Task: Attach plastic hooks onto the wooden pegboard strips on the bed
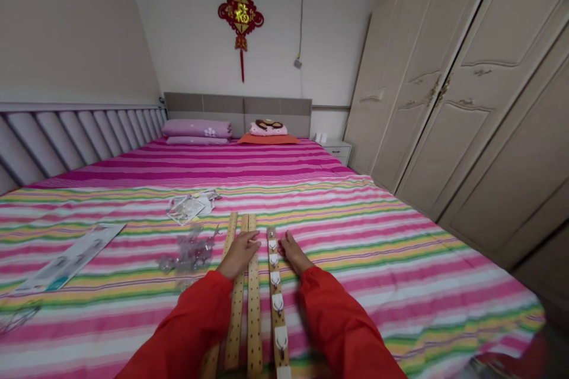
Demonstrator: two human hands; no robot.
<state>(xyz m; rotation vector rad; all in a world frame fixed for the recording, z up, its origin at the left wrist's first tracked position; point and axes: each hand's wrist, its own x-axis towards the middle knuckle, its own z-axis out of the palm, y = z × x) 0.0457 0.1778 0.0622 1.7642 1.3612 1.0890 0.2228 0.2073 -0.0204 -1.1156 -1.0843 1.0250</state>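
Note:
Three long wooden perforated strips lie lengthwise on a striped bedspread [377,237]. The right strip [276,290] carries several white hooks [275,278]. My left hand [240,253] rests with its fingers curled on the two bare strips [249,302], thumb reaching toward the hooked one. My right hand [293,253] lies on the bedspread just right of the hooked strip, fingers together and touching its edge near the top hooks. Both arms wear red sleeves.
A heap of clear plastic hooks [189,251] and opened packets [192,206] lie left of the strips. A long package card [71,257] sits at the far left. Pillows [198,129] are at the headboard; wardrobes [466,95] line the right side.

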